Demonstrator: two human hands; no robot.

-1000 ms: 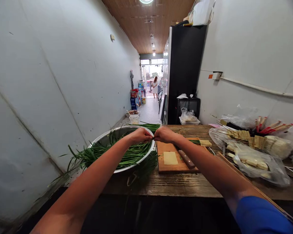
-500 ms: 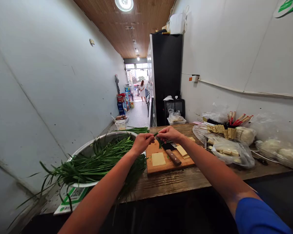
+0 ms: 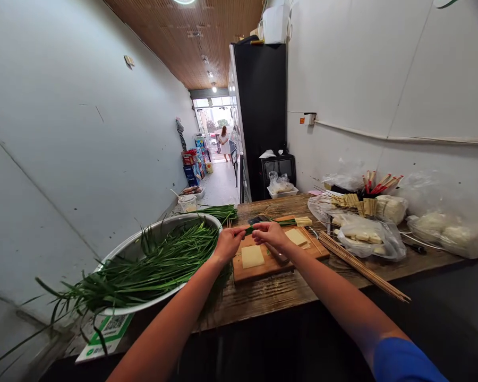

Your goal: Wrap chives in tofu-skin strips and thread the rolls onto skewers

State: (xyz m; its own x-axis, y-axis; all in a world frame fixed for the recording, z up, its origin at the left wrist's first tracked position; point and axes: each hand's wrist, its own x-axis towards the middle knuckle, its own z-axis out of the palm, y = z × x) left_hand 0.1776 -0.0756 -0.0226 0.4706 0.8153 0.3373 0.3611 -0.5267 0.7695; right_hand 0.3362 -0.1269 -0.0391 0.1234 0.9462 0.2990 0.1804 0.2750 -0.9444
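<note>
My left hand [image 3: 228, 244] and my right hand [image 3: 270, 235] meet over the wooden cutting board [image 3: 258, 274], fingers pinched on a small green bundle of garlic chives [image 3: 249, 229] stretched between them. Below lies one square sheet of tofu skin [image 3: 253, 257]. A stack of the same sheets [image 3: 296, 237] sits to the right. My right hand partly hides a knife, whose brown handle [image 3: 278, 254] shows on the board. At the board's back right are pale rolls [image 3: 303, 221] with chives beside them. Left of my hands, long garlic chives [image 3: 155, 270] fill a large metal basin [image 3: 121, 248].
Thin wooden skewers [image 3: 364, 270] lie right of the board, reaching past the table's front edge. Bagged food [image 3: 368, 236] and skewered rolls [image 3: 352, 201] stand at the right. A green-and-white QR card [image 3: 107, 337] lies under the basin. A person [image 3: 224, 143] stands by the far doorway.
My hands have come slightly lower and closer together, still on the chives. The dangling chive ends no longer show. My right arm moved left, uncovering the skewers. The view has shifted a little.
</note>
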